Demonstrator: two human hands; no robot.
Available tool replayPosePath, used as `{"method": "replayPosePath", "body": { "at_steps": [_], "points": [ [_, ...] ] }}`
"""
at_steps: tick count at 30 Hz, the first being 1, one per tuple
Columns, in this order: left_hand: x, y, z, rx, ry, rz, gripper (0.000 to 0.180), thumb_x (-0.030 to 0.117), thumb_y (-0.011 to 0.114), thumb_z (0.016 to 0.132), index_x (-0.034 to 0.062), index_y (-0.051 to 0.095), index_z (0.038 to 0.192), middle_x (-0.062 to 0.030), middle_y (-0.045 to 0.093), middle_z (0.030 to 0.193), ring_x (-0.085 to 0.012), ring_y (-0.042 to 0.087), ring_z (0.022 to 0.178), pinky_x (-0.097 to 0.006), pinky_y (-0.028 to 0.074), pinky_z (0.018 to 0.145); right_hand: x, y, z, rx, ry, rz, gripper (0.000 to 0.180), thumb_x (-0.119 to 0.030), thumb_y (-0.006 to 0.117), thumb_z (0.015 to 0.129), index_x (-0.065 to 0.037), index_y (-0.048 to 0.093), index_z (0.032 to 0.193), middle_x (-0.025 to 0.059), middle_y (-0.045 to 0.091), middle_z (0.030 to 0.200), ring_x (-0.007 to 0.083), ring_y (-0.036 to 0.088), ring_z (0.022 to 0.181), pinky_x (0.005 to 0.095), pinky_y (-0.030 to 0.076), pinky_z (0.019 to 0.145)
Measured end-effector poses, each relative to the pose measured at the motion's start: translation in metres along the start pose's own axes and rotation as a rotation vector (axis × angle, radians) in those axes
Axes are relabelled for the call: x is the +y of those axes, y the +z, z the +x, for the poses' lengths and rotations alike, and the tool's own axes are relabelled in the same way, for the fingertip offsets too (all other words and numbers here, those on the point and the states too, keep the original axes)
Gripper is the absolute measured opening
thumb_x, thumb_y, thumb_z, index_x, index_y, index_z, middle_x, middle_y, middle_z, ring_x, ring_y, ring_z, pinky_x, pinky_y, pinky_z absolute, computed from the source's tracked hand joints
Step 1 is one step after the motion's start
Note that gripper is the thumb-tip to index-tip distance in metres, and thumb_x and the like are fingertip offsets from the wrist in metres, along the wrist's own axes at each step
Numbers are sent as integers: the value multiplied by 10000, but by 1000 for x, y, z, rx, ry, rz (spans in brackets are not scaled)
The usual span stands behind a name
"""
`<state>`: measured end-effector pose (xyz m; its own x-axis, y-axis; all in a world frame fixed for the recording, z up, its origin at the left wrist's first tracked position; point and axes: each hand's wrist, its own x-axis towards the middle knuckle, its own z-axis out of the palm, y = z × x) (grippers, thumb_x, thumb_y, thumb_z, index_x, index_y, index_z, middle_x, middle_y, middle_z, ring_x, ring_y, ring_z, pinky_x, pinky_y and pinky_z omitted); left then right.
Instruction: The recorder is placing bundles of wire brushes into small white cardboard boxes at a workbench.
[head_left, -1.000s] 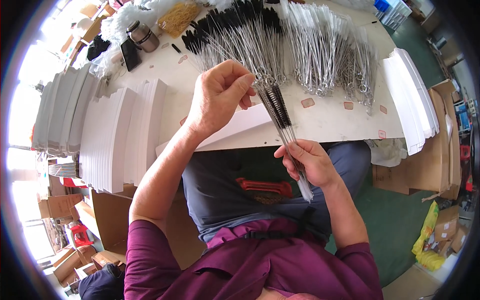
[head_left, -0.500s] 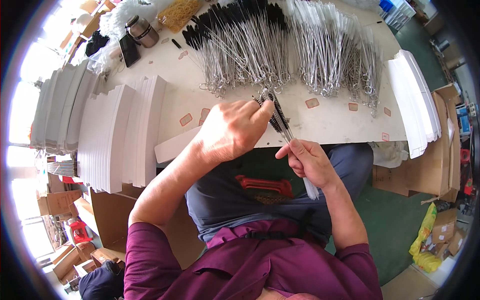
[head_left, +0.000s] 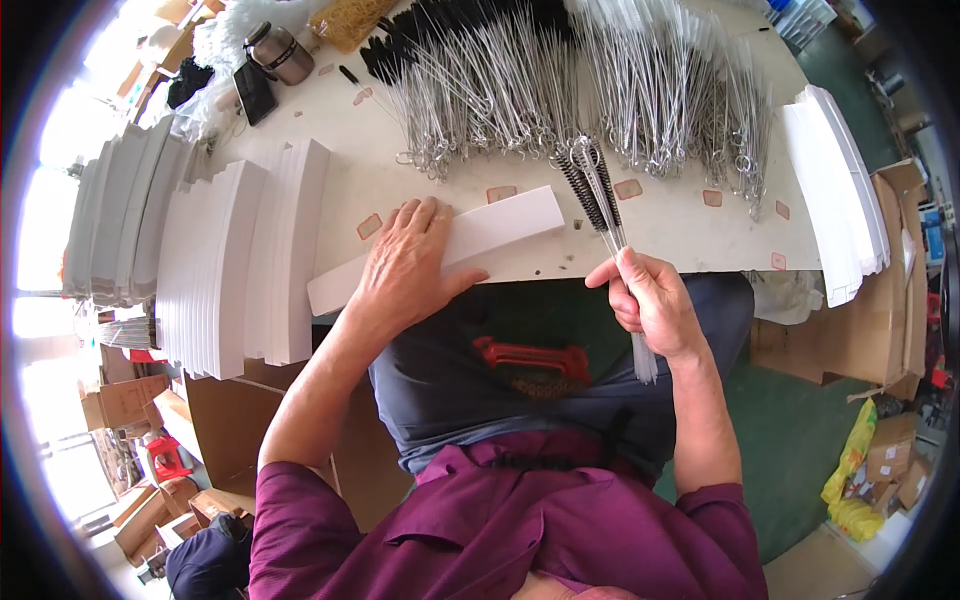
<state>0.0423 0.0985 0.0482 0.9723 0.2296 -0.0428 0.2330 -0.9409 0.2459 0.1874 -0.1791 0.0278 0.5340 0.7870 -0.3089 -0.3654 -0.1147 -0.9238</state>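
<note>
My right hand (head_left: pixel 657 305) is closed round a small bundle of wire brushes (head_left: pixel 600 200), held upright just off the table's near edge. Black bristles and metal loops point away from me, and white bristles stick out below the fist. My left hand (head_left: pixel 408 262) lies with its fingers stretched out on a long, narrow white box (head_left: pixel 510 222), which rests slantwise on the table. Part of the box is hidden under that hand. Beyond the hands, a heap of black-bristled brushes (head_left: pixel 475 85) lies beside a heap of white-bristled brushes (head_left: pixel 655 95), their loops toward me.
White boxes (head_left: pixel 285 250) stand in rows at the left of the table (head_left: pixel 720 235). More flat white cartons (head_left: pixel 835 190) are stacked at its right edge. A steel flask (head_left: pixel 280 55), a phone (head_left: pixel 255 93) and yellow rubber bands (head_left: pixel 348 22) sit at the back left.
My left hand has let go of the brushes' loop end and moved left and down onto the white box. The box now lies farther right. My right hand has shifted slightly right with the brushes.
</note>
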Motion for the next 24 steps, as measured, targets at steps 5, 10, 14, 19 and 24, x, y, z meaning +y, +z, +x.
{"method": "replayPosePath", "body": {
  "at_steps": [5, 10, 14, 19, 24],
  "points": [
    [-4, 9, -17, 94, 76, 73, 863, 404, 878, 741, -47, 525, 1388, -248, 502, 1479, -409, 481, 1372, -502, 391, 1148, 3, -3, 2, 0, 5, 27, 530, -453, 449, 1123, -4, 708, 1012, -77, 408, 622, 12, 331, 513, 207, 283, 436],
    [-13, 16, -27, 77, 122, 83, 788, 294, 889, 736, -39, 536, 1357, -233, 525, 1442, -411, 487, 1365, -501, 414, 1131, 3, -4, 1, 3, 18, 43, 506, -438, 460, 1122, -6, 704, 1026, -76, 416, 632, 8, 326, 522, 200, 265, 442],
    [-11, 3, -32, 79, 92, -21, 665, 200, 866, 756, -19, 567, 1307, -204, 645, 1250, -409, 610, 1205, -495, 502, 1017, 0, -6, -2, 12, 14, 79, 504, -438, 465, 1121, -6, 705, 1025, -74, 421, 633, 8, 323, 521, 200, 257, 444],
    [-13, -30, -29, 183, -114, -266, 333, 170, 805, 845, 2, 658, 1092, -156, 691, 879, -313, 692, 811, -420, 558, 752, -4, -8, -5, 39, -12, 26, 505, -412, 436, 1132, 14, 692, 1039, -68, 406, 608, 7, 309, 485, 199, 253, 429],
    [-21, -58, -2, 465, -241, -1022, 313, 240, 702, 969, -42, 705, 1105, -117, 726, 878, -177, 674, 722, -339, 547, 666, 3, -1, -7, -3, -5, -9, 528, -435, 453, 1125, 3, 721, 1001, -65, 415, 596, 23, 348, 505, 217, 283, 446]
  ]
}}
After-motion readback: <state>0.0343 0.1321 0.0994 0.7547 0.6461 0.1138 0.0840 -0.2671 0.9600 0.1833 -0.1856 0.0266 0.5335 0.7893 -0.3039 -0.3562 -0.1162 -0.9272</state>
